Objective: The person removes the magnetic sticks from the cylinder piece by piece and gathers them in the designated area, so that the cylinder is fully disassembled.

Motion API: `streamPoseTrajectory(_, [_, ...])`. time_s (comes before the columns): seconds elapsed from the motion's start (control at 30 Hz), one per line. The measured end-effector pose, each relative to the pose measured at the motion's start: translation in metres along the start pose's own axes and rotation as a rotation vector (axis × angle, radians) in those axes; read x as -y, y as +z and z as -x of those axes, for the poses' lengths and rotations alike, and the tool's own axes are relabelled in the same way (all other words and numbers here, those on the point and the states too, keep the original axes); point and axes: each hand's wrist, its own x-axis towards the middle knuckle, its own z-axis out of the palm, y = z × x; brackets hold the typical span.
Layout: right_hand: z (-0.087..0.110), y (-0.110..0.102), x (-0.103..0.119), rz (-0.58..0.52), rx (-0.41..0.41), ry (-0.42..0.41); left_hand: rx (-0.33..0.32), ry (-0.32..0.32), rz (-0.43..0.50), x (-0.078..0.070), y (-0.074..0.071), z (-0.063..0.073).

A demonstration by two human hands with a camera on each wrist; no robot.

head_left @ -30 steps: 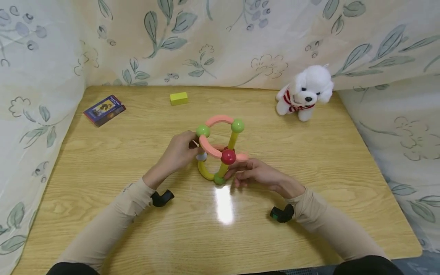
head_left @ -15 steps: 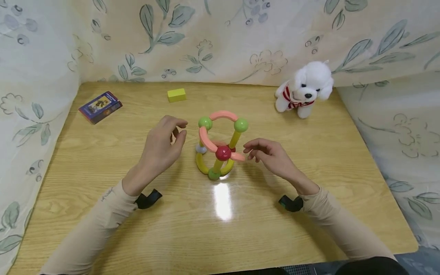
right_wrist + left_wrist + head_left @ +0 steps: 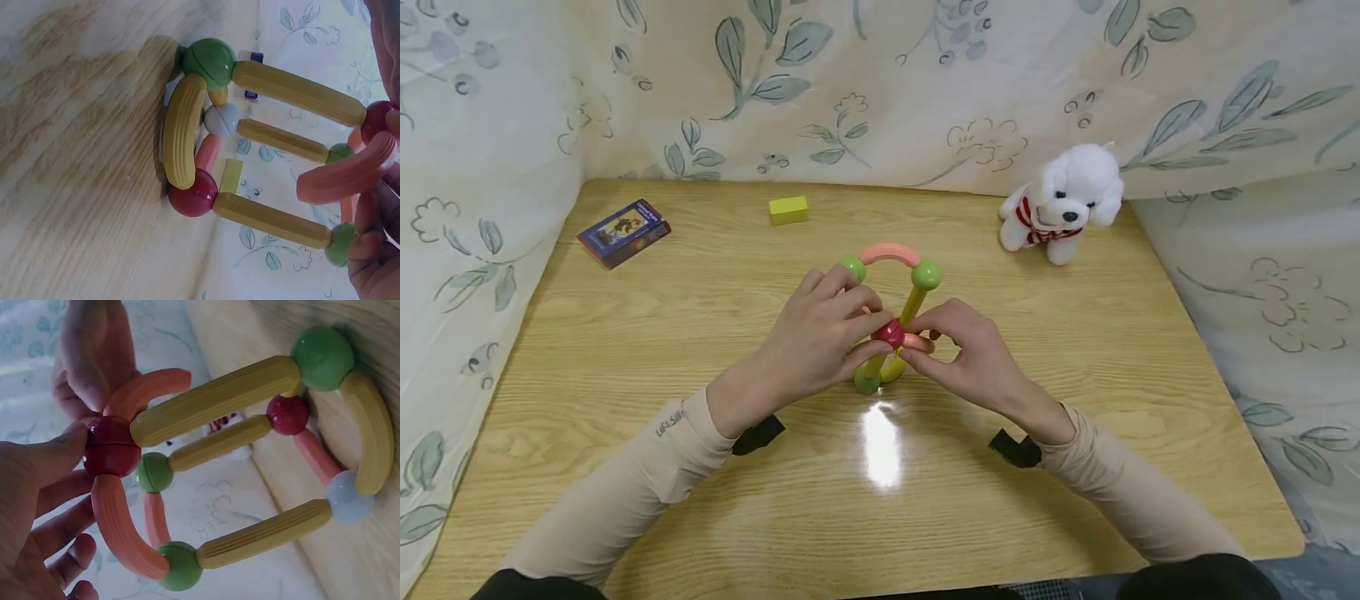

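A frame of coloured balls and ribbed sticks stands upright on the wooden table. My left hand (image 3: 816, 333) pinches the red ball (image 3: 112, 447) at its near upper corner between thumb and fingers. From the right, my right hand (image 3: 977, 354) holds the curved pink stick (image 3: 347, 172) close to that ball; the stick's other end is free. Yellow straight sticks (image 3: 265, 534) rise from the base to green balls (image 3: 926, 275) on top. In the left wrist view, a white ball (image 3: 350, 497) sits at the base; the left hand hides it in the head view.
A yellow block (image 3: 788, 210) lies at the back of the table (image 3: 700, 517). The blue card box (image 3: 624, 233) is at the back left. At the back right stands a white plush dog (image 3: 1063, 204). A patterned cloth (image 3: 910, 92) hangs behind the table.
Both hands were apart from the frame half a second ago. The left hand has come in to the right onto the red ball, and the right hand has taken hold of the pink stick.
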Motion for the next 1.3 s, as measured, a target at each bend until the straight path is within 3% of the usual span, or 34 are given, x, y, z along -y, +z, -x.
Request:
streamPoseTrajectory(0.27, [-0.003, 0.005, 0.002, 0.021, -0.036, -0.05, -0.02, -0.003, 0.051, 0.0, 0.002, 0.004])
streamPoseTrajectory(0.5, [-0.001, 0.003, -0.002, 0.039, -0.025, -0.037, -0.04, -0.017, 0.092, 0.002, 0.004, 0.011])
streamPoseTrajectory(0.6, [0.011, -0.006, -0.019, 0.14, -0.021, -0.017, -0.046, -0.021, 0.097, 0.003, 0.004, 0.014])
streamPoseTrajectory(0.77, [0.045, -0.03, -0.068, 0.364, -0.049, -0.004, -0.057, -0.011, 0.102, 0.005, 0.004, 0.014])
streamPoseTrajectory(0.93, [0.066, -0.044, -0.103, 0.564, -0.092, -0.092, -0.055, -0.01, 0.091, 0.006, 0.002, 0.012])
streamPoseTrajectory(1.03, [0.069, -0.048, -0.112, 0.676, -0.11, -0.129, -0.048, -0.015, 0.091, 0.007, 0.002, 0.011])
streamPoseTrajectory(1.13, [0.07, -0.05, -0.115, 0.768, -0.091, -0.115, -0.046, -0.013, 0.09, 0.006, 0.002, 0.01])
streamPoseTrajectory(1.3, [0.074, -0.053, -0.117, 0.806, -0.008, -0.079, -0.045, -0.007, 0.102, 0.005, 0.003, 0.009])
